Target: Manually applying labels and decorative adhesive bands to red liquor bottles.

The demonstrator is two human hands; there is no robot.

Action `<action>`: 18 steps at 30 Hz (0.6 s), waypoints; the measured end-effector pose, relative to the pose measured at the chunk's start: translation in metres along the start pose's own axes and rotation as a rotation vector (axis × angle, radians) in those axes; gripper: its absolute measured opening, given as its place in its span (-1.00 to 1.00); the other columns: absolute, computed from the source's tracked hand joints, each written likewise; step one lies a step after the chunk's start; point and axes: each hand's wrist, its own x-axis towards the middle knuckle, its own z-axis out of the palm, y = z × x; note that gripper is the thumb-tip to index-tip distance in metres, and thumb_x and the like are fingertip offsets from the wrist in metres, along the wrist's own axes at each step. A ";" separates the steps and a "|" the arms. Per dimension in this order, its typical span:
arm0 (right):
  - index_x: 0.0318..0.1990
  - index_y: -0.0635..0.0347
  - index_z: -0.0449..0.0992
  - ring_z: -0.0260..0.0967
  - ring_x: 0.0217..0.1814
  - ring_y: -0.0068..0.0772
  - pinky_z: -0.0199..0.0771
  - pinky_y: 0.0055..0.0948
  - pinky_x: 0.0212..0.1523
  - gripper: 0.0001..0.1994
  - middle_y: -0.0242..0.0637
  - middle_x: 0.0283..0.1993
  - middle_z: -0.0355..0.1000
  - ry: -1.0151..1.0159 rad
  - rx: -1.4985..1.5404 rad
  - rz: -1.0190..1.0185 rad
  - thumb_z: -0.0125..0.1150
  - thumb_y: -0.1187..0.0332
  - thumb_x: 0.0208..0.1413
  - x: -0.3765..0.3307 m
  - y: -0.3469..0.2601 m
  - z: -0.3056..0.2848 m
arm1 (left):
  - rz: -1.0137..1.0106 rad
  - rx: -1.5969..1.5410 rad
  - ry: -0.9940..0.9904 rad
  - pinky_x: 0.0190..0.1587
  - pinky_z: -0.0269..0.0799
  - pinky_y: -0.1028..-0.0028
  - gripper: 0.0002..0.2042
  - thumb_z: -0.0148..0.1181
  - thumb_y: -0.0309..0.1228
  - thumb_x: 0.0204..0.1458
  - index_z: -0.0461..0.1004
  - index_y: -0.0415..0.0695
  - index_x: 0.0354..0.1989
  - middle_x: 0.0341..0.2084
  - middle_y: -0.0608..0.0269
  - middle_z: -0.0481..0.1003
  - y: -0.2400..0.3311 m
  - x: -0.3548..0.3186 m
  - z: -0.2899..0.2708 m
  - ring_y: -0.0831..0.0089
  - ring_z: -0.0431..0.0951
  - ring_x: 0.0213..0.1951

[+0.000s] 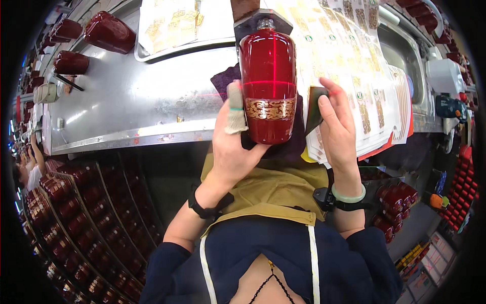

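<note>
A dark red glass bottle [267, 58] lies on its side, its clear neck pointing away from me against a dark angular holder [248, 25]. An ornate gold decal [271, 108] bands its lower part, and a red laser cross falls on the glass above that. My left hand [230, 152], with cloth covers on a finger, grips the bottle's left side and base, thumb underneath. To the right of the bottle, my right hand [338, 131] pinches a thin dark green flat piece [315, 109] between thumb and fingers, apart from the glass. Dark purple cloth [223, 81] lies under the bottle.
Printed sheets of gold decals [349, 66] spread at the right beside a metal sink [402, 48]. A white tray [167, 48] with more decals sits back left. Red glass vessels [109, 33] stand on the steel table [111, 96]. Racks of red bottles [86, 218] fill the lower left.
</note>
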 end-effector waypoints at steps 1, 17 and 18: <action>0.31 0.35 0.30 0.41 0.08 -0.57 0.42 -0.53 0.13 -0.59 -0.28 0.05 0.47 0.015 -0.014 0.021 0.16 0.48 0.37 -0.002 -0.001 -0.001 | 0.014 0.000 -0.037 0.30 0.34 0.12 -0.05 0.56 -0.48 -0.19 0.18 -0.39 0.44 0.25 -0.23 0.41 -0.001 0.001 0.000 -0.13 0.43 0.27; -0.06 0.33 0.48 0.48 -0.36 -0.61 0.50 -0.54 -0.32 -0.77 -0.28 -0.32 0.56 0.067 -0.448 -0.291 0.36 0.51 0.18 -0.009 -0.005 0.038 | 0.230 0.245 -0.021 0.30 0.41 0.20 -0.10 0.54 -0.61 -0.23 0.26 -0.41 0.41 0.26 -0.25 0.43 0.017 0.006 -0.007 -0.13 0.50 0.25; -0.07 0.33 0.48 0.49 -0.39 -0.57 0.50 -0.52 -0.33 -0.76 -0.25 -0.34 0.56 0.051 -0.502 -0.300 0.37 0.50 0.17 -0.010 -0.007 0.043 | 0.182 0.180 0.011 0.33 0.36 0.06 -0.17 0.56 -0.55 -0.25 0.34 -0.43 0.32 0.26 -0.33 0.40 0.019 0.006 -0.006 -0.21 0.46 0.27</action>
